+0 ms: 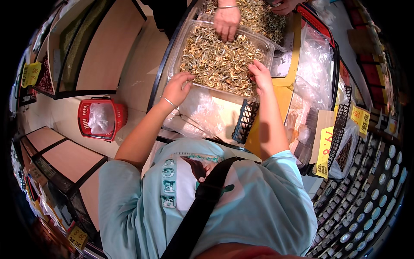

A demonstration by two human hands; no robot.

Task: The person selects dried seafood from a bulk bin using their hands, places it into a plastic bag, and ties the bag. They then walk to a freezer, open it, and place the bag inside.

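Note:
A clear plastic tray (271, 53) full of small dried fish and shrimp (220, 61) lies before me. My left hand (178, 86), with a bracelet at the wrist, rests at its near left rim, fingertips bent over the edge. My right hand (260, 77) is at the near right side, fingertips at the dried shrimp; whether it grips the wall cannot be told. Another person's hand (227, 23) reaches into the tray from the far side, its fingertips among the shrimp. Behind it stands a second clear tray (282, 48) with similar dried fish, a further hand (283, 7) at its far right.
Under the tray lie clear plastic bags (203, 111) and a dark plastic lattice (245, 121). A yellow cardboard box (283, 94) and bagged plastic (312, 61) stand right. A red basket (113, 118) sits on the floor at left. Yellow price signs (324, 152) edge the stand.

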